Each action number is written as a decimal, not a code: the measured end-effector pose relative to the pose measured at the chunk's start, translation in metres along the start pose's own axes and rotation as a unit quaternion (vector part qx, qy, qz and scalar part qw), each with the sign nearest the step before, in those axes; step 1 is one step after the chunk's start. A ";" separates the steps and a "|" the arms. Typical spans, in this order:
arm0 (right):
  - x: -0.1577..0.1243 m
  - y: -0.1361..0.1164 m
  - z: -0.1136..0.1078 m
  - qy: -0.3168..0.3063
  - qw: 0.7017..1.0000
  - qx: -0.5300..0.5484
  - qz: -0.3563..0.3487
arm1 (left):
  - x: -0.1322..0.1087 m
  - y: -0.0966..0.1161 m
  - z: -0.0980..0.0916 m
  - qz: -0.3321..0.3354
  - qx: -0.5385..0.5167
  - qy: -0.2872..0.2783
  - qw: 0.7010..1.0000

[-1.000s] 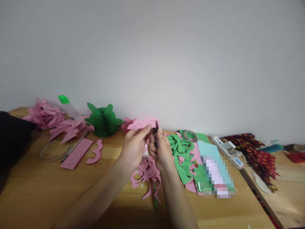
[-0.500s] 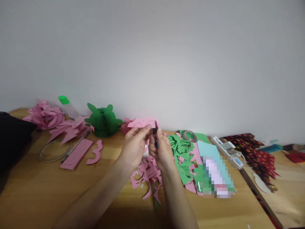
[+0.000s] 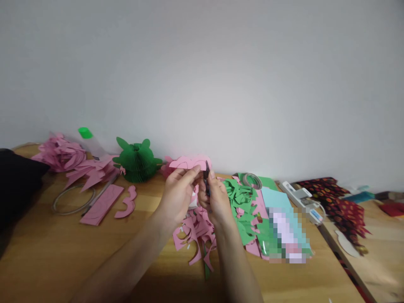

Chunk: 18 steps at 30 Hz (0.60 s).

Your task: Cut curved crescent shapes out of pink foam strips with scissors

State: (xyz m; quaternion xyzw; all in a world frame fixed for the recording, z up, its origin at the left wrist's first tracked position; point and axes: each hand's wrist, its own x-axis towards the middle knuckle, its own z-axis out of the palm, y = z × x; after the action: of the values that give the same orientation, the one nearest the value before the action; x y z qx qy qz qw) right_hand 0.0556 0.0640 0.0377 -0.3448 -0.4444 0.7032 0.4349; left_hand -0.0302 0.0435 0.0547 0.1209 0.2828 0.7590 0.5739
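Observation:
My left hand (image 3: 178,191) pinches a pink paper piece (image 3: 186,162) with a wavy upper edge and curved lines drawn on it. My right hand (image 3: 215,195) is closed around dark-handled scissors (image 3: 206,179), whose blades point up at the paper's right end. Below both hands lie curved pink paper scraps (image 3: 193,237). Left of them on the table rest a scalloped pink cutout (image 3: 128,204) and a folded pink strip (image 3: 102,205) with drawn curves.
A green honeycomb paper figure (image 3: 136,162) stands by the wall, beside pink paper heaps (image 3: 61,152) and a green-capped bottle (image 3: 85,133). Green scraps (image 3: 243,198), a tape roll (image 3: 252,181), light blue paper (image 3: 274,198) and a power strip (image 3: 304,202) lie right. A wire ring (image 3: 73,200) lies left.
The scissor blades look closer together at the paper's right end. Both hands stay in nearly the same place, and the view has shifted very slightly.

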 end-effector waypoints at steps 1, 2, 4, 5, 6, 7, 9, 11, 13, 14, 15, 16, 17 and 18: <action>0.000 0.000 0.000 -0.001 1.000 -0.001 -0.001 | 0.000 0.000 0.000 0.000 0.000 -0.002 1.000; 0.000 0.000 0.000 -0.001 1.000 -0.003 -0.002 | 0.000 0.000 0.000 0.000 0.000 -0.003 1.000; 0.000 -0.001 -0.001 -0.004 1.000 -0.006 0.002 | -0.001 0.001 0.000 0.000 0.002 -0.005 1.000; 0.000 -0.001 -0.001 -0.005 1.000 -0.006 0.004 | -0.001 0.001 0.000 0.000 0.003 -0.005 1.000; 0.000 -0.001 -0.001 -0.006 1.000 -0.005 0.007 | -0.002 0.001 0.000 0.000 0.003 -0.005 1.000; 0.000 -0.002 -0.001 -0.007 1.000 -0.005 0.008 | -0.002 0.001 0.000 0.000 0.002 -0.006 1.000; 0.000 -0.002 -0.003 -0.007 1.000 -0.007 0.009 | -0.002 0.002 0.000 -0.001 0.001 -0.006 1.000; -0.001 -0.001 -0.004 -0.010 1.000 -0.012 0.009 | -0.002 0.002 0.001 0.000 0.005 -0.005 1.000; -0.001 -0.001 -0.006 -0.012 1.000 -0.016 0.010 | -0.002 0.003 0.002 0.002 0.008 -0.005 1.000; -0.001 0.000 -0.006 -0.013 1.000 -0.017 0.010 | -0.002 0.003 0.002 0.003 0.009 -0.005 1.000; -0.001 0.000 -0.007 -0.013 1.000 -0.017 0.010 | -0.002 0.004 0.003 0.003 0.008 -0.005 1.000; -0.001 0.000 -0.007 -0.013 1.000 -0.018 0.010 | -0.002 0.004 0.003 0.004 0.005 -0.004 1.000; -0.002 0.000 -0.008 -0.015 1.000 -0.018 0.010 | -0.003 0.004 0.003 0.003 0.002 -0.002 1.000; -0.002 0.000 -0.008 -0.019 1.000 -0.018 0.010 | -0.003 0.005 0.003 0.002 -0.002 0.000 1.000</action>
State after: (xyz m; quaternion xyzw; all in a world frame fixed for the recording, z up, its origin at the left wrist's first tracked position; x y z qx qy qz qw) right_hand 0.0631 0.0649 0.0349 -0.3436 -0.4619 0.7059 0.4127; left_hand -0.0315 0.0412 0.0603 0.1210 0.2812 0.7606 0.5725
